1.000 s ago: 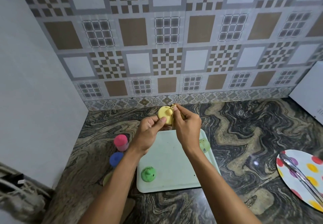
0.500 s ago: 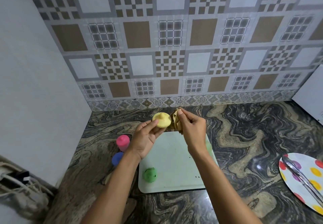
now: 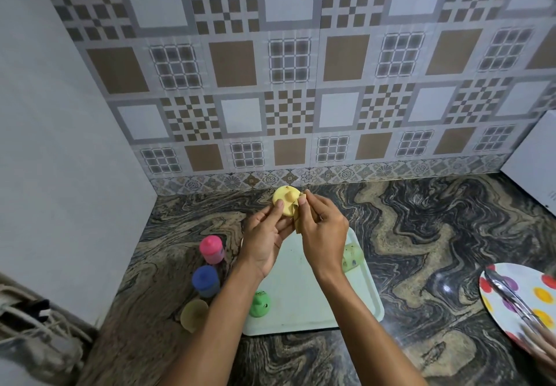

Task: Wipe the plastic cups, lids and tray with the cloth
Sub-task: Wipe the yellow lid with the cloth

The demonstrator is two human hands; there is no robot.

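My left hand holds a yellow lid with a spout above the far end of the pale green tray. My right hand pinches a small tan cloth against the lid's right edge. A green lid sits on the tray's near left. A pale green cup lies at the tray's right edge. Left of the tray stand a pink-lidded cup, a blue-lidded cup and an open yellowish cup.
A polka-dot plate with metal tongs lies at the right edge of the marbled counter. A white wall closes the left side, a tiled wall the back. A white appliance stands at the far right. Cables lie bottom left.
The cloth came off the lid half a second ago and is pressed against its right edge again. The lid has turned so its spout faces me. The view has shifted slightly.
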